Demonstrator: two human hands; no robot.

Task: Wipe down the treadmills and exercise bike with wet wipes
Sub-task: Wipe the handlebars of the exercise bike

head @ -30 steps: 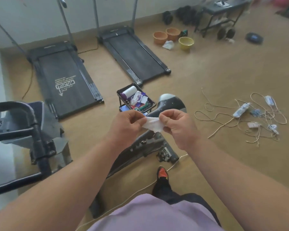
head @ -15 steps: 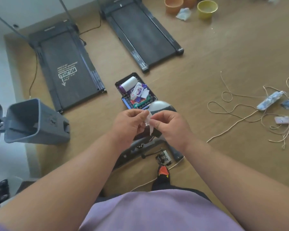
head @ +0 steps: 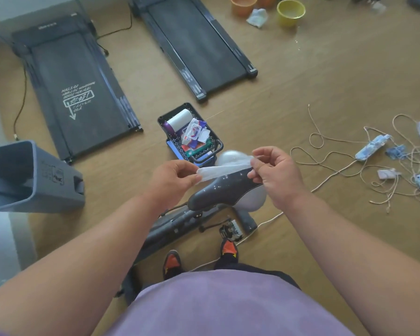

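Stretching a wet wipe (head: 222, 171) out flat, you pinch one end in your left hand (head: 174, 177) and the other in your right hand (head: 273, 173), fingers curled on it, directly above the dark saddle (head: 224, 190) of the exercise bike (head: 180, 224). Half a second ago your hands were nearly touching with the wipe bunched between them; now they are drawn apart and the wipe spans the gap.

White writing and an arrow are printed on the belt of the left treadmill (head: 75, 93), but the characters are too blurred for you to read. A small pale label at its head is also illegible. The right treadmill (head: 197, 44) lies beside it, both flat on the wooden floor (head: 325, 81).

Just beyond the saddle, a black basket (head: 164, 118) holds a white roll (head: 180, 118) and a wipes packet (head: 193, 132); its printing cannot be made out. A grey bin (head: 32, 175) lies tipped on its side at your left, with a small dark symbol on its wall. Tangled cords (head: 349, 156) lie to your right, and your view has tilted lower than before.
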